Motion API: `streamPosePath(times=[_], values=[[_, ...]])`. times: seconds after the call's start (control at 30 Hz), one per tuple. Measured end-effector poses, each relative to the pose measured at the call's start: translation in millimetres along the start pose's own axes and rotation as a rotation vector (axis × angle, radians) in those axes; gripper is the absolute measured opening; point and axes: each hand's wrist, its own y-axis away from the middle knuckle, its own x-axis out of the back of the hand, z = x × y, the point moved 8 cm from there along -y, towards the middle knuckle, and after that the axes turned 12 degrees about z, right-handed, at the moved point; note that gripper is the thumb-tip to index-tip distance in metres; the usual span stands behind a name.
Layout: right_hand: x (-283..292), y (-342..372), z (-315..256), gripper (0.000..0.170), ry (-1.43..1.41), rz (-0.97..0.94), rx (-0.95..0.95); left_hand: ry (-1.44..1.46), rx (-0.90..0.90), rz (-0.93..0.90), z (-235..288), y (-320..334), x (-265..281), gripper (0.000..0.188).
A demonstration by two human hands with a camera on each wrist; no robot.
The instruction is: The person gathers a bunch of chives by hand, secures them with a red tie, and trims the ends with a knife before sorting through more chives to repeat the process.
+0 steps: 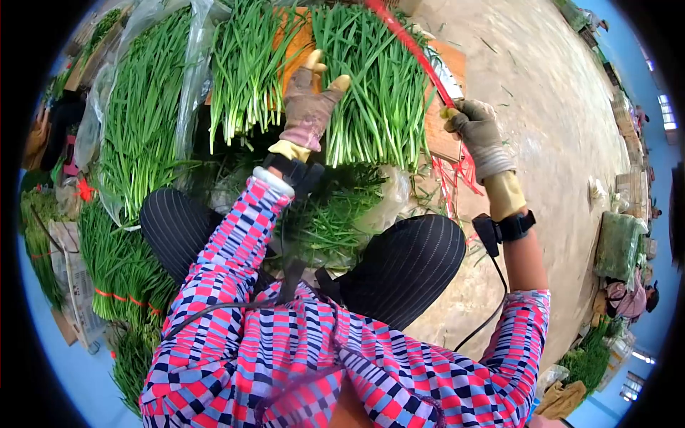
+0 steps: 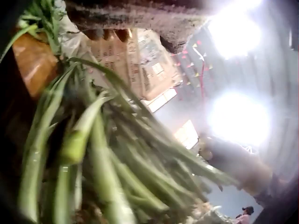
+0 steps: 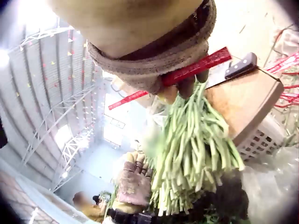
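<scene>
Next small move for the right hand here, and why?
Probably draw the red strip leftward across the green bunch between the hands: the right hand grips the strip beyond the bunch's right side, the left hand is by its left edge, and no strip is visibly wrapped round it.

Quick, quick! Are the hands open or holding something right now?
Left hand: open, next to the green bunch.
Right hand: closed, holding the red strip.
</scene>
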Motion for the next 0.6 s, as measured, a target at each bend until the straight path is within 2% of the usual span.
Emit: streamPosePath(times=[0.07,0.1,0.13,0.2,0.23,0.27,0.33,0.37,0.4,0.43,0.47,0.5,0.53,0.6], values=[[-17.1,29.1,-61.2,0.023,0.103,-0.160,0.105,0.364,0.334,-0.189,27.0,15.4,-8.4,0.049],[-35.3,36.9,-58.6,0.023,-0.064,-0.293,0.034,0.470,0.453,-0.335,42.6,29.0,-13.0,0.043],[-49.2,48.9,-63.3,0.023,0.087,-0.436,-0.055,0.577,0.570,-0.482,59.7,43.3,-14.8,0.040],[-70.8,68.2,-73.3,0.024,0.106,-0.607,-0.101,0.420,0.656,-0.573,65.0,59.5,5.6,0.036],[-77.3,74.1,-63.5,0.023,0.124,-0.710,-0.166,0.399,0.639,-0.528,61.6,68.8,18.1,0.035],[-82.9,81.1,-57.4,0.022,0.237,-0.807,-0.075,0.378,0.620,-0.483,57.8,80.8,30.6,0.034],[-86.2,97.7,-38.3,0.021,0.320,-0.947,-0.086,0.564,0.979,-0.417,43.9,121.6,49.0,0.030],[-87.9,100.3,-28.3,0.023,0.291,-0.996,-0.102,0.699,0.954,-0.482,37.7,136.8,53.6,0.030],[-89.3,103.1,-21.1,0.024,0.307,-1.018,-0.151,0.550,0.759,-0.519,44.0,136.9,50.9,0.027],[-90.9,106.2,-15.6,0.024,0.322,-1.037,-0.199,0.512,0.666,-0.566,53.0,138.8,51.8,0.025],[-93.2,110.3,-9.1,0.025,0.337,-1.058,-0.246,0.446,0.703,-0.589,53.1,141.4,52.6,0.021],[-94.7,114.2,-8.5,0.026,0.216,-1.065,-0.267,0.380,0.740,-0.614,56.8,142.1,52.9,0.019],[-94.0,115.2,-6.9,0.026,0.234,-1.076,-0.258,0.418,0.796,-0.573,48.9,142.1,53.1,0.021],[-92.9,115.7,-9.3,0.027,0.269,-1.093,-0.239,0.418,1.113,-0.403,23.6,150.0,66.6,0.023]])
